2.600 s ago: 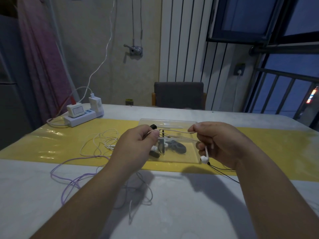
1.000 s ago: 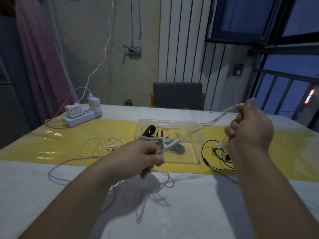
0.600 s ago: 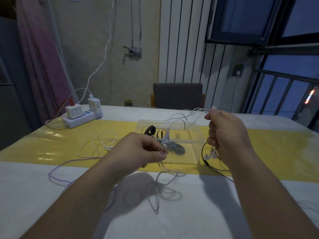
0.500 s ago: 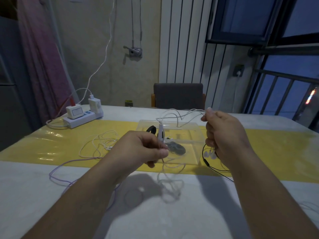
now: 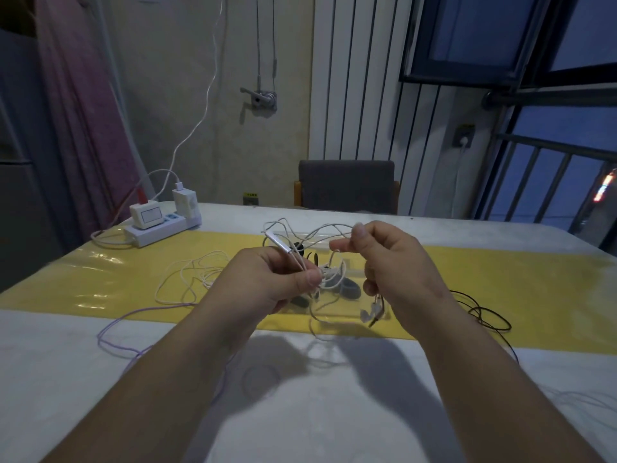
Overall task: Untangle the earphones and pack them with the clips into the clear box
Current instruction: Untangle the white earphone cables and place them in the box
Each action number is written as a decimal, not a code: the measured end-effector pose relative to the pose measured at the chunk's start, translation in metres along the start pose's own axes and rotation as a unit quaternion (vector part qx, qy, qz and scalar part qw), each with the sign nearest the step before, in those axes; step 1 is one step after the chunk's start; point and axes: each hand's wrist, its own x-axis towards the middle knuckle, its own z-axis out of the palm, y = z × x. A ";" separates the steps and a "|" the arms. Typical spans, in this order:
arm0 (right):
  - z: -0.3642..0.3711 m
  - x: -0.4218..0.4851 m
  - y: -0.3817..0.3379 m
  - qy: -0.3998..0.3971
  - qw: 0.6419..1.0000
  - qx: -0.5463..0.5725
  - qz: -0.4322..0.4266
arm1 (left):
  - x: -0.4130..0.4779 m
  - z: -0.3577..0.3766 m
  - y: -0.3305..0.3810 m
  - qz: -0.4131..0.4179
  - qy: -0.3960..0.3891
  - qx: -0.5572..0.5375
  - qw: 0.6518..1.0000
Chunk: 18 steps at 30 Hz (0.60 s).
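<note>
Both hands hold one set of white earphones (image 5: 314, 233) above the table. My left hand (image 5: 267, 282) pinches its cord near the inline remote, several strands bunched between thumb and fingers. My right hand (image 5: 390, 262) grips the cord's looped upper part, and the two earbuds (image 5: 369, 314) dangle below its palm. Behind the hands sits the clear box (image 5: 334, 315) with dark clips (image 5: 347, 289) inside, partly hidden. Another white earphone set (image 5: 190, 275) lies left of the box, a purple cord (image 5: 120, 329) lies in front of it, and black earphones (image 5: 480, 310) lie to the right.
A yellow runner (image 5: 500, 289) crosses the white table (image 5: 317, 412). A white power strip (image 5: 160, 225) with chargers stands at the back left. A grey chair (image 5: 347, 185) is behind the far edge. Window bars are at the right.
My right hand came down from its raised, stretched-out position and closed in toward my left hand. The white cord went from taut to gathered in loops between the hands.
</note>
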 end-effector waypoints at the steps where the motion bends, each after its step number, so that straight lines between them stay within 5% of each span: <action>1: 0.001 -0.001 -0.001 -0.013 1.000 0.002 -0.004 | 0.000 0.000 0.000 0.000 -0.001 0.001 1.000; 13: -0.006 -0.004 0.000 -0.155 0.986 -0.061 0.013 | 0.007 -0.001 -0.003 0.027 0.133 -0.057 0.989; 18: -0.011 -0.004 -0.002 -0.147 0.988 -0.049 0.021 | 0.012 0.000 -0.005 0.008 0.132 -0.219 0.967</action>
